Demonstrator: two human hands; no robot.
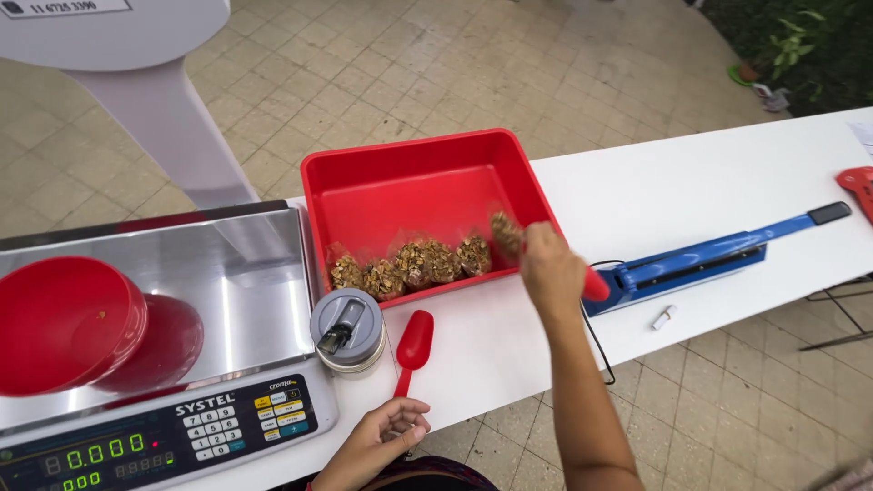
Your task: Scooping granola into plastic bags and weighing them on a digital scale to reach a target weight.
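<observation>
Holding a small clear bag of brown nut mix over the red tub, your right hand pinches it at the tub's right wall, fingers closed round the bag's lower end. Four more filled bags lie in a row along the tub's near wall. Your left hand rests palm up at the table edge, fingers loosely curled, holding nothing, just below the red scoop.

Risks: the bag looks lightly held, so it could slip and land outside the tub; if unsealed, mix could spill. Your right forearm hangs near the blue sealer, so a bump could shift it.

Hard to tell: whether the bag is sealed, and exact fingertip contact. The jar contents are unclear. The scale and red bowl are cut off at left.
</observation>
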